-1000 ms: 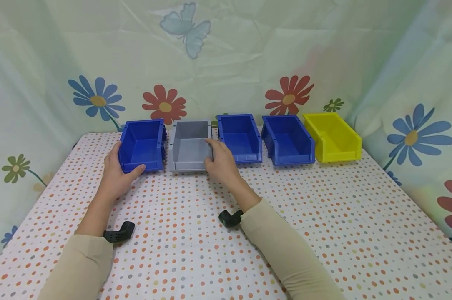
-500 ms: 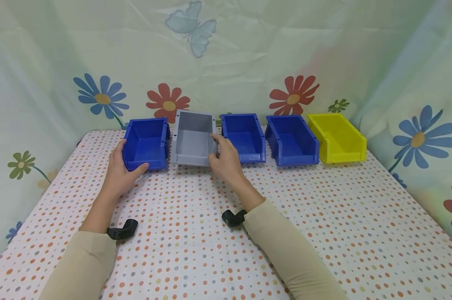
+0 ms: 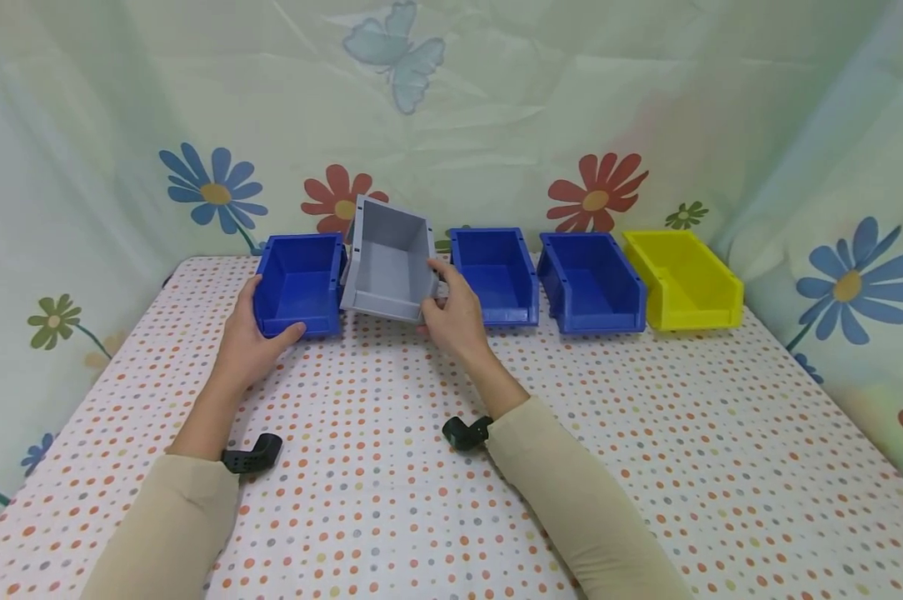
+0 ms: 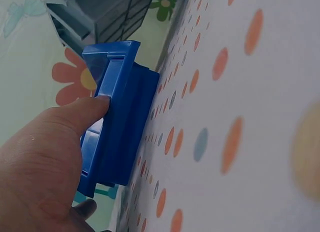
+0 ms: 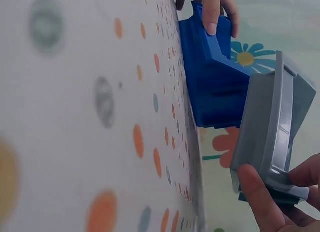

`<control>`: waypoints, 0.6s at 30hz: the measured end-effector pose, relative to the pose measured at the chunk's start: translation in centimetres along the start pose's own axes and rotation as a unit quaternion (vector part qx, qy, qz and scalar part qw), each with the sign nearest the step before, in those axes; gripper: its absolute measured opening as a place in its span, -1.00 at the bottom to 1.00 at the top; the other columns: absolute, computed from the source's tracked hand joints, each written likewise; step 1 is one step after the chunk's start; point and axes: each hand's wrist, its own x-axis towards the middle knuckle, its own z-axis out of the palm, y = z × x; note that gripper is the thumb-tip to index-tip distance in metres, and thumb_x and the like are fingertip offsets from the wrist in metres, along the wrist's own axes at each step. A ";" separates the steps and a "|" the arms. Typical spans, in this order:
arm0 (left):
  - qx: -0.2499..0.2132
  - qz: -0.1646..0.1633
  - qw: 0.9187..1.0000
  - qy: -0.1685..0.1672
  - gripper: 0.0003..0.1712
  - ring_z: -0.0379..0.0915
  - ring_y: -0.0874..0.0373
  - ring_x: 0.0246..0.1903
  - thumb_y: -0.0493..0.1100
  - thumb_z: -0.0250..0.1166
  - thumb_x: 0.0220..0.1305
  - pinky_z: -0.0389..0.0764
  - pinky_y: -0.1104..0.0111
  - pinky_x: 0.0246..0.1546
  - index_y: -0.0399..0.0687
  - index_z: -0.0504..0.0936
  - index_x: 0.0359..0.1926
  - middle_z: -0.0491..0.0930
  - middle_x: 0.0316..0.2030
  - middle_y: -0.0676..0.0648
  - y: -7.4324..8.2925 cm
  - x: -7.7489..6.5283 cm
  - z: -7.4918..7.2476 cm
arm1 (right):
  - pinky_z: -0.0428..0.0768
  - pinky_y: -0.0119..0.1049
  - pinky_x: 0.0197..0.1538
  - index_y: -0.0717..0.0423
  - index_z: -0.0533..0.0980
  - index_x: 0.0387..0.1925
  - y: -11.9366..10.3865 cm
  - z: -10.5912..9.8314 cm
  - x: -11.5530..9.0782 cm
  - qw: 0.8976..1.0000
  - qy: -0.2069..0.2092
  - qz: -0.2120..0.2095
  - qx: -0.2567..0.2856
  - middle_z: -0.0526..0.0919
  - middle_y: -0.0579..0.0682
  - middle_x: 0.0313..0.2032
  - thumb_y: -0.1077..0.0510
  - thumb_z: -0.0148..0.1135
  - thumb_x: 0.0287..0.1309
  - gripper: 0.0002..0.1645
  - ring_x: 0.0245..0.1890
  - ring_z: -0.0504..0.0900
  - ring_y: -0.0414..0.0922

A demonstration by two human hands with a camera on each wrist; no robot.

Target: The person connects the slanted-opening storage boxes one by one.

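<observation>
My left hand [image 3: 252, 342] grips the leftmost blue storage bin [image 3: 299, 283], fingers along its left side and thumb pressed on the front lip. In the left wrist view that thumb lies on the bin's front edge [image 4: 117, 92]. My right hand [image 3: 455, 312] holds a grey storage bin [image 3: 391, 262] by its right side, near the front corner. The grey bin is raised off the table and tilted, its left edge close against the blue bin's right side. In the right wrist view, my right fingers [image 5: 257, 197] wrap the grey bin's near end. Both bins look empty inside.
To the right stand two more blue bins [image 3: 492, 279] and a yellow bin [image 3: 684, 283], in one row along the back of the table. A dotted cloth [image 3: 361, 467] covers the table. A flowered curtain [image 3: 481, 108] hangs close behind.
My right hand has lifted the grey bin off the table, tilted it and brought it toward the left blue bin. My left hand keeps its hold; the view has shifted slightly.
</observation>
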 end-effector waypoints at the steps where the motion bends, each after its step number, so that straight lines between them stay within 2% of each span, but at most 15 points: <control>1: 0.000 -0.001 1.000 0.001 0.22 -0.06 -0.47 0.55 0.09 0.38 0.36 0.12 -0.39 0.46 0.09 -0.31 0.68 -0.11 0.62 -0.38 -0.1 0.0 0.0 | 0.81 -0.02 -0.28 -0.02 0.29 0.53 0.0 0.2 0.1 1.000 -0.001 0.001 0.002 0.36 0.10 0.46 0.37 0.01 0.33 -0.24 -0.19 0.71 0.06; 18: 0.010 -0.001 1.000 0.002 0.21 -0.07 -0.46 0.55 0.06 0.39 0.34 0.11 -0.41 0.45 0.13 -0.29 0.69 -0.12 0.63 -0.35 -0.1 0.2 0.2 | 0.81 -0.09 -0.29 -0.04 0.29 0.54 0.5 0.7 1.2 1.000 -0.006 0.003 -0.026 0.33 0.10 0.47 0.38 0.01 0.35 -0.24 -0.25 0.61 -0.01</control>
